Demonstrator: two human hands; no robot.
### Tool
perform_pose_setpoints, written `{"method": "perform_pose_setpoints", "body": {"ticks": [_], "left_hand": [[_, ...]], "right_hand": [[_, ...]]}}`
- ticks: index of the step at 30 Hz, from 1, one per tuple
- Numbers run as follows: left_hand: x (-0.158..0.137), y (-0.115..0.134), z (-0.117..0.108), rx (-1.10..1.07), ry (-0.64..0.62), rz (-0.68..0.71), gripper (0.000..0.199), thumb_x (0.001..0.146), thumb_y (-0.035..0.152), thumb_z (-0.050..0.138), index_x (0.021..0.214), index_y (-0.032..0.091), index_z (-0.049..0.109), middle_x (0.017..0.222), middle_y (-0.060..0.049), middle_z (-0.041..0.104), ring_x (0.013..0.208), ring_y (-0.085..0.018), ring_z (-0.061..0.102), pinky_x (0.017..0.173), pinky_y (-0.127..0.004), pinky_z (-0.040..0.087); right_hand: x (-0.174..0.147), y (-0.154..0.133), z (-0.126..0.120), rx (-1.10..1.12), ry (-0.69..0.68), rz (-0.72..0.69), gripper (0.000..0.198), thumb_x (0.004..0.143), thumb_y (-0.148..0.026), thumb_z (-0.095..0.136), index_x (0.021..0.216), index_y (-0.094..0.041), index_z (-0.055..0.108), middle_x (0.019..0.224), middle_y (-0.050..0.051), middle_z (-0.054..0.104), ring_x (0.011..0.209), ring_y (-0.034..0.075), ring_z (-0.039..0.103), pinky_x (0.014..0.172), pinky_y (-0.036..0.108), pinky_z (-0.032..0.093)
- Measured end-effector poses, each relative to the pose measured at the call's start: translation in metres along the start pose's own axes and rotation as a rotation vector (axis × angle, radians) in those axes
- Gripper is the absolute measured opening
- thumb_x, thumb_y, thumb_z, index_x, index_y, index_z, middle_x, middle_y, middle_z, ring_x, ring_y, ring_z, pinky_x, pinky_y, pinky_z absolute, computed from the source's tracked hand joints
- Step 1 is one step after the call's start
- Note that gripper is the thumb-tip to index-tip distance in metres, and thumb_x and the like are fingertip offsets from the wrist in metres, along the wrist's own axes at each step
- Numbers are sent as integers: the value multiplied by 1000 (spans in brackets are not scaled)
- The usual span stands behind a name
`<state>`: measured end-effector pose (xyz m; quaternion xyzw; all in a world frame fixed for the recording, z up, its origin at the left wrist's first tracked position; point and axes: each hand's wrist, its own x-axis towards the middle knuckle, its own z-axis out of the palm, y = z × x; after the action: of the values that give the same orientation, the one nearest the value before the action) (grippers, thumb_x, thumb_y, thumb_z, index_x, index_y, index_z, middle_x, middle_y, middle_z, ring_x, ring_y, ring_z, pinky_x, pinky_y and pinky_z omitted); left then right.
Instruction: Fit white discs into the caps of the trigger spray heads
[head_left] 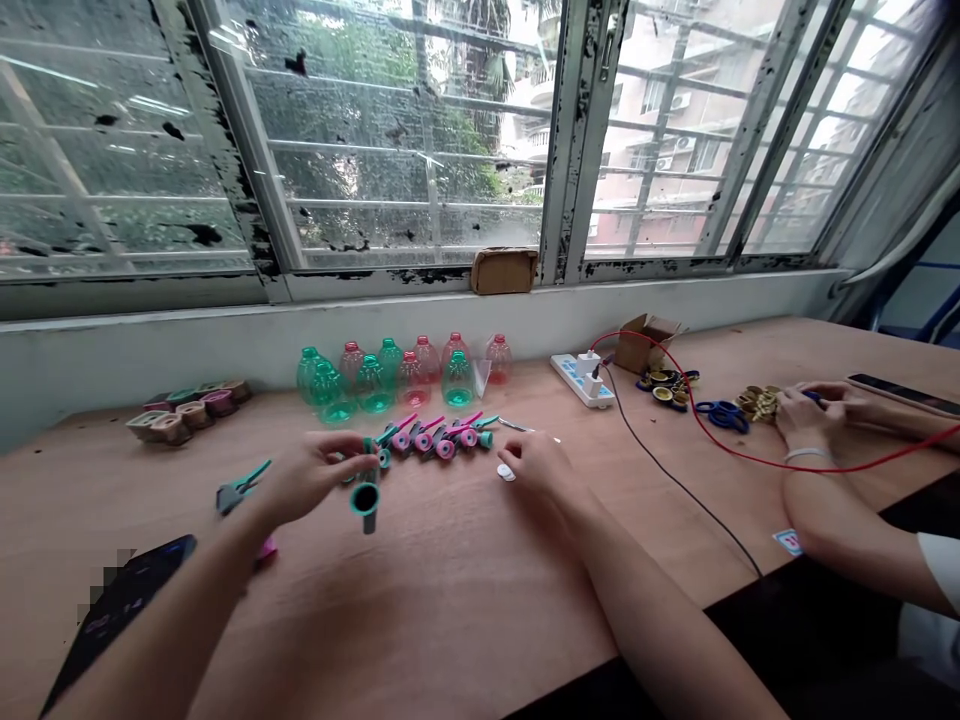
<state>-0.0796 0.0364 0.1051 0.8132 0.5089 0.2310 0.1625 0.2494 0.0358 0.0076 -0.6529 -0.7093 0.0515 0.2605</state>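
Note:
My left hand point(319, 475) pinches a grey and teal spray-trigger head point(365, 500) above the table, its round teal collar facing me. Close to the small white discs point(506, 473), my right hand point(538, 467) has its fingertips drawn together at the tabletop; whether a disc is between them I cannot make out. Between and beyond my hands, several pink, teal and grey trigger heads point(445, 449) lie in a row. Another teal and grey trigger head point(238, 489) rests left of my left forearm, which partly hides a pink piece point(267, 549).
Behind the row stand translucent green bottles point(371, 386) and red bottles point(414, 382). A power strip point(583, 381) with cables is to the right. A co-worker's hands point(810, 420) work beside blue scissors point(722, 415). Wrapped pieces point(161, 427) and a phone point(120, 620) lie left.

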Motion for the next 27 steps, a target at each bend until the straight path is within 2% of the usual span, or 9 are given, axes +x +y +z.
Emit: {"method": "perform_pose_setpoints", "body": {"ticks": [2,5,9,12,15,18,21,24,27], "left_hand": [[0,13,25,30,-133,59,35,79,53,56,85,21,71,77,-1,69,69,-17,60,61,-23,43],[1,16,66,71,-189,124,27,81,44,56,82,21,70,77,-1,68,69,-17,57,60,-24,40],[-1,10,105,32,-77,140,30,83,40,54,104,22,67,87,-3,66,74,-18,59,65,-26,42],[-6,11,109,-50,-49,246,31,87,42,50,104,21,65,101,-6,64,86,-19,59,76,-27,44],[-11,18,101,-19,-212,403,31,80,48,59,96,22,67,105,-5,62,92,-20,58,80,-27,43],[-15,25,94,69,-356,422,35,66,46,73,93,23,68,98,-3,62,87,-20,58,73,-25,42],[-17,26,96,115,-401,407,30,64,34,74,92,25,70,93,-2,64,86,-20,59,71,-25,41],[-18,21,103,100,-374,364,27,68,30,71,94,27,70,89,-1,67,81,-19,59,69,-25,40],[-18,15,112,9,-234,267,28,72,34,68,98,26,68,84,0,68,74,-16,57,67,-25,40]], "right_hand": [[2,3,-2,-12,-44,46,19,81,-32,58,75,-23,73,79,3,72,71,16,60,53,25,29],[3,3,0,25,-112,45,12,75,-31,64,78,-24,74,83,2,72,74,16,61,54,23,32],[4,4,9,52,-152,17,16,66,-35,73,76,-23,73,82,1,71,73,15,61,54,21,35],[5,9,15,86,-163,10,15,67,-33,72,77,-22,73,79,1,70,71,14,61,54,20,37],[5,13,19,124,-164,2,13,68,-29,70,79,-23,74,77,0,70,68,13,61,55,20,38],[4,16,21,145,-145,-4,11,69,-29,70,77,-23,74,74,0,69,66,13,60,53,20,37],[3,16,21,150,-116,-19,9,72,-28,67,74,-22,73,73,0,69,65,13,59,53,21,36],[2,12,20,156,-70,-41,15,79,-28,61,73,-21,73,69,0,67,63,14,57,55,23,36],[0,2,23,250,26,-143,20,85,-29,57,75,-20,72,70,1,67,61,13,56,59,24,38]]}}
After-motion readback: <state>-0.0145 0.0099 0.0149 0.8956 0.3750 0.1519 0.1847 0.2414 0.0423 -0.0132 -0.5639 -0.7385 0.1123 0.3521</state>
